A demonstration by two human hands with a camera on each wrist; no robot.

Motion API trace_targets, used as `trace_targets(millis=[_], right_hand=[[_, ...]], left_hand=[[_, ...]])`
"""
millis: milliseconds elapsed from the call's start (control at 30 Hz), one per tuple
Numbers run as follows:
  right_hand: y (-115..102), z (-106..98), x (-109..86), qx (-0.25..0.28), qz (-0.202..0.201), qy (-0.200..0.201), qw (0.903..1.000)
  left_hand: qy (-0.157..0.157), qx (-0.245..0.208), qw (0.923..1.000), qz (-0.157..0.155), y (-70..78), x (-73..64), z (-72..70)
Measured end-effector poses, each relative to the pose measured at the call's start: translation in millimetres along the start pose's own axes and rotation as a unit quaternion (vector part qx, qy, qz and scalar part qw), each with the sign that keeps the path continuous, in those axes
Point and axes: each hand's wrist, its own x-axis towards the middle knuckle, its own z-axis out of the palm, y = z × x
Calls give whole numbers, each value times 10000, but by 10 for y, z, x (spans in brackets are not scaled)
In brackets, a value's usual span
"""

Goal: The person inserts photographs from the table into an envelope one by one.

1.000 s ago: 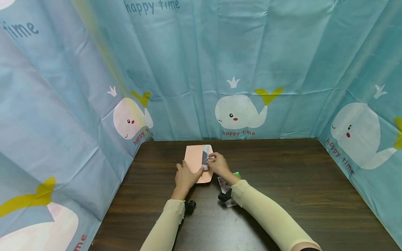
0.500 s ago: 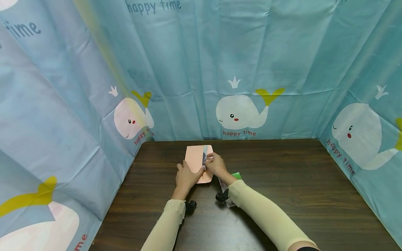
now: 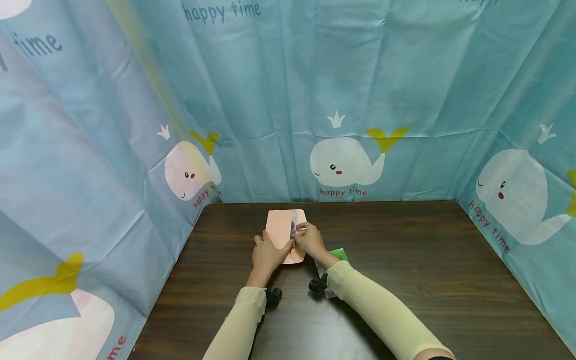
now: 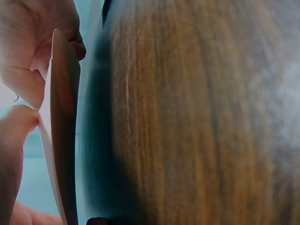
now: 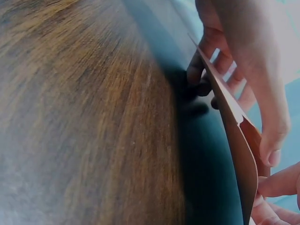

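Observation:
A pale pink envelope is held a little above the far left part of the table. My left hand grips its near left side, thumb on the front face and fingers behind, as the right wrist view shows. A narrow strip of a blue-grey printed card shows at the envelope's open right side; the rest is hidden inside. My right hand pinches at the card's edge, its fingertips at the envelope's opening. In the right wrist view, the envelope gapes slightly beside my right fingers.
Under my right wrist lies a green-topped packet, mostly covered by the forearm. The dark wooden table stretches to the right and front. A blue curtain with whale prints stands along the back and sides.
The card has slid left into the envelope, so its visible strip is narrower. My right hand has moved slightly left with it. My left hand keeps its grip on the envelope.

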Motion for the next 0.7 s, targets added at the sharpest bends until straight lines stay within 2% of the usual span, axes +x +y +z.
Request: trace_targets(millis=[200, 533, 700], right_hand=[[-6, 13, 33, -73, -11, 28, 10000], [-56, 28, 36, -139, 41, 114, 9998], [-53, 15, 27, -250, -109, 55, 9996]], left_hand=[[-62, -5, 10000, -27, 7, -3, -4], [19, -4, 10000, 29, 17, 0, 0], [49, -5, 10000, 11, 9, -8, -5]])
